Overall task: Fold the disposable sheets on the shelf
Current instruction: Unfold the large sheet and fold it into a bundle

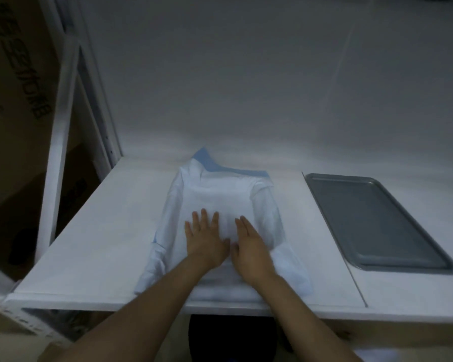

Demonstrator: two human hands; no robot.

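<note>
A white disposable sheet [220, 197] with a blue underside showing at its far edge lies partly folded in the middle of the white shelf [102, 231]. Its side edges are turned inward and rumpled. My left hand [205, 237] lies flat on the sheet's near middle with fingers spread. Beside it, my right hand [250, 244] also presses flat on the sheet, fingers straight and together. The two hands nearly touch at the thumbs.
A grey metal tray [377, 220] lies on the shelf to the right of the sheet. A white shelf upright [60, 152] and cardboard boxes [13, 100] stand at the left. A white wall [246, 87] rises behind the shelf.
</note>
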